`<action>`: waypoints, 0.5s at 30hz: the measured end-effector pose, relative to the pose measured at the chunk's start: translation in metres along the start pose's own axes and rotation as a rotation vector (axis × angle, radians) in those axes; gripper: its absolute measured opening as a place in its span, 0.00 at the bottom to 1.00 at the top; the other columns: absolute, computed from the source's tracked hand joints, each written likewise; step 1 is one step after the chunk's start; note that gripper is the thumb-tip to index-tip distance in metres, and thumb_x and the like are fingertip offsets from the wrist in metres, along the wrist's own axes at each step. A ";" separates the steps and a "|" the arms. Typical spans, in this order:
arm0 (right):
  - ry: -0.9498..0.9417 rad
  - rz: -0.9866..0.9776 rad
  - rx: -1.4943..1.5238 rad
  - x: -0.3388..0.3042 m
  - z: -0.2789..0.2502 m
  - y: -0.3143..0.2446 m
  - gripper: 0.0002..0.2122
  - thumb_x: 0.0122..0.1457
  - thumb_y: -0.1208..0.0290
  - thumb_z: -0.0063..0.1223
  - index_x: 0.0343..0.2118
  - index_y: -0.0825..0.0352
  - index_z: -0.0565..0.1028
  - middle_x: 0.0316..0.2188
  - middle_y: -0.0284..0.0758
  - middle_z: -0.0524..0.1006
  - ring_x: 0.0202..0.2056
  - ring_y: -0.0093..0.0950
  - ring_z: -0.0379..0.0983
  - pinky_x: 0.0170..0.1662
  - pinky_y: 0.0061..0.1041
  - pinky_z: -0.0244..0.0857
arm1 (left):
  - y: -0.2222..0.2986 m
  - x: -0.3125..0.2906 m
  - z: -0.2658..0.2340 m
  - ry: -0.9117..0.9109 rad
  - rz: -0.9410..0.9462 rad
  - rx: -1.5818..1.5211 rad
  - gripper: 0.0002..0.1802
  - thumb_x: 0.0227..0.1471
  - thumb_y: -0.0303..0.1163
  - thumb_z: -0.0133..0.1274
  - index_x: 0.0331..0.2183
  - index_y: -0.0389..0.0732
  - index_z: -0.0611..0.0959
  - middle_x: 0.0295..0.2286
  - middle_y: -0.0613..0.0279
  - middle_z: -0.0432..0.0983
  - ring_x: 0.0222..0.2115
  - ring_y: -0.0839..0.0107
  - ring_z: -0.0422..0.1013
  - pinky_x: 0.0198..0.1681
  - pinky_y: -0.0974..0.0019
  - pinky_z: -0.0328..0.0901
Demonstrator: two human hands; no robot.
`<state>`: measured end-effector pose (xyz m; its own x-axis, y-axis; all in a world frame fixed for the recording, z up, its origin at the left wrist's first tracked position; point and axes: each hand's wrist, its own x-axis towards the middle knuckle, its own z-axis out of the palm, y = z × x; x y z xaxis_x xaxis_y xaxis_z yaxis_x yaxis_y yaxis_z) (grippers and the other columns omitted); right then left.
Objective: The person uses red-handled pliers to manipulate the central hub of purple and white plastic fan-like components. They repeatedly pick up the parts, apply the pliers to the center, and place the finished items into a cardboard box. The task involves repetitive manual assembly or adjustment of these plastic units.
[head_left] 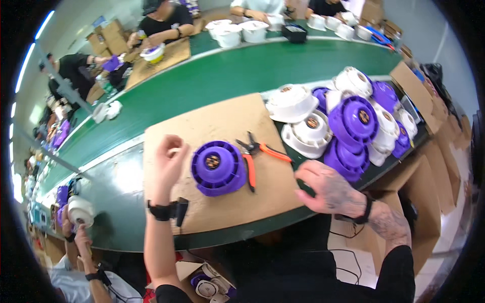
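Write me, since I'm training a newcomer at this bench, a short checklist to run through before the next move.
1. Purple housing resting on the cardboard sheet: ok, it sits there with its dark-and-copper centre facing up.
2. Housing's underside in order: cannot tell, hidden from view.
3. Orange-handled pliers laid down, in neither hand: ok, they lie on the sheet beside the housing.
4. Pliers closed: not ok, their handles are spread.
5. Left hand empty: cannot tell, its fingers are curled and blurred.
6. Right hand empty: cannot tell, the dark patch by its thumb is unclear.
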<state>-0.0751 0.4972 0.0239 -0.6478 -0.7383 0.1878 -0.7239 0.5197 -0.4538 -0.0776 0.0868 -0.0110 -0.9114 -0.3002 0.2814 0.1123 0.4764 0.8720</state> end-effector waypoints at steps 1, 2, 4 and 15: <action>-0.004 -0.035 -0.034 0.027 0.018 0.003 0.21 0.55 0.62 0.62 0.47 0.71 0.74 0.46 0.48 0.73 0.50 0.43 0.71 0.52 0.38 0.68 | -0.008 -0.003 0.000 -0.009 -0.017 0.018 0.10 0.54 0.27 0.63 0.39 0.39 0.80 0.35 0.67 0.75 0.39 0.77 0.72 0.39 0.71 0.70; 0.029 -0.090 -0.107 0.055 0.034 -0.001 0.25 0.55 0.57 0.62 0.49 0.71 0.73 0.49 0.49 0.71 0.53 0.45 0.68 0.55 0.42 0.66 | -0.025 -0.007 -0.006 0.035 -0.056 -0.011 0.14 0.54 0.28 0.64 0.42 0.38 0.80 0.38 0.65 0.76 0.41 0.76 0.72 0.40 0.70 0.70; -0.029 -0.057 -0.216 0.088 0.060 0.002 0.38 0.49 0.42 0.63 0.55 0.69 0.70 0.55 0.53 0.65 0.58 0.49 0.61 0.58 0.50 0.60 | -0.035 -0.017 0.001 -0.026 -0.101 -0.116 0.23 0.54 0.28 0.64 0.50 0.39 0.77 0.44 0.59 0.76 0.45 0.71 0.73 0.44 0.67 0.71; -0.080 0.119 -0.180 0.097 0.065 0.002 0.52 0.39 0.25 0.63 0.63 0.62 0.70 0.60 0.61 0.59 0.64 0.55 0.51 0.64 0.63 0.42 | 0.034 -0.037 0.000 -0.417 0.163 0.298 0.64 0.26 0.45 0.80 0.64 0.39 0.66 0.58 0.42 0.64 0.60 0.44 0.63 0.64 0.50 0.60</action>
<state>-0.1243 0.3989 -0.0156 -0.7152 -0.6955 0.0694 -0.6791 0.6679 -0.3045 -0.0396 0.1140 0.0084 -0.9782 0.1226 0.1679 0.2040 0.7215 0.6616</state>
